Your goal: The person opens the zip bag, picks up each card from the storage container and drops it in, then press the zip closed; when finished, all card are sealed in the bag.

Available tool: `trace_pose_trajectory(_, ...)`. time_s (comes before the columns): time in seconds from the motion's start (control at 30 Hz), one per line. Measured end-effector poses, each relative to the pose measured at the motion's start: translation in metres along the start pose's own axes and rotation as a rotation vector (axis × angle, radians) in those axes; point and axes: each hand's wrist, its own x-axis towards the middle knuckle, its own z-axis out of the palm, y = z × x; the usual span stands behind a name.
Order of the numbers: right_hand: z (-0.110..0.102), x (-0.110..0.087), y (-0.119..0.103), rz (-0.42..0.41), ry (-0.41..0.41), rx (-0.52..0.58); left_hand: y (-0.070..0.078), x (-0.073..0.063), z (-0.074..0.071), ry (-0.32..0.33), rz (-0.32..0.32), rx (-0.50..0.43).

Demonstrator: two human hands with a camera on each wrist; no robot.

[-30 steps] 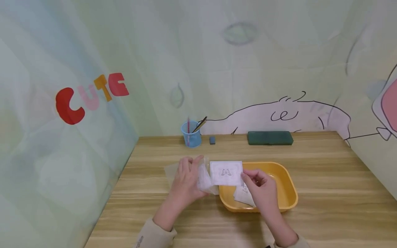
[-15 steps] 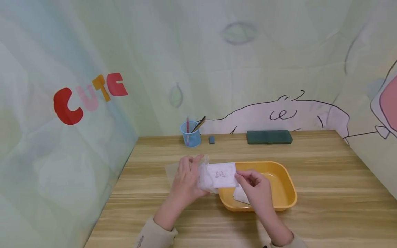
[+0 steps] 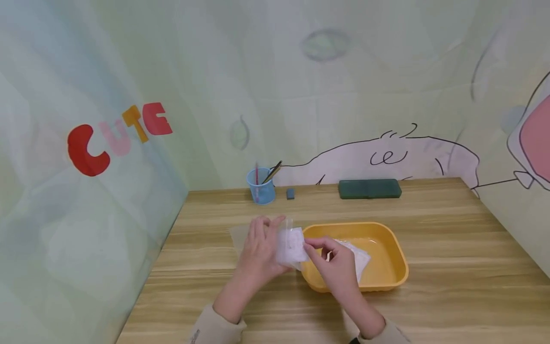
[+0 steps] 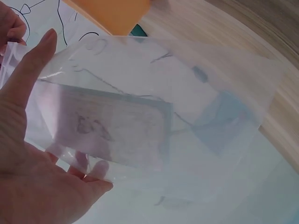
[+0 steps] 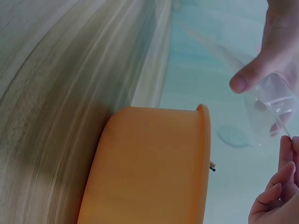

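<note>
In the head view my left hand grips a clear plastic bag near its mouth, left of the yellow basin. My right hand pinches the right edge of a white card, most of which lies inside the bag's mouth. Through the film in the left wrist view, a card with a faint butterfly print shows; whether it is the pinched one I cannot tell. Thumb and fingers of the left hand lie on opposite sides of the bag in the right wrist view.
Under my right hand, the yellow basin holds several white cards. Along the table's back edge stand a blue pencil cup with pencils, a small blue eraser and a dark green case. A printed curtain hangs behind.
My right hand has moved left, sliding the card from outside the bag's mouth to mostly inside it. The left hand has stayed nearly in place. More of the cards in the basin now show.
</note>
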Motion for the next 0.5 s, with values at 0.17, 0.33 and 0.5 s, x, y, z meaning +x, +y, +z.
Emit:
trace_pose_trajectory(0.17,0.005,-0.002,0.004,-0.121,-0.05,-0.102,0.003,0.0,0.002,0.015,0.022,-0.023)
trace_pose_trajectory(0.33,0.001,-0.003,0.004,-0.183,-0.167,-0.224,0.003,0.001,0.003,0.028,0.03,-0.037)
trace_pose_trajectory(0.5,-0.023,0.007,0.012,-0.149,-0.131,-0.297,-0.002,0.0,0.001,-0.007,-0.012,-0.03)
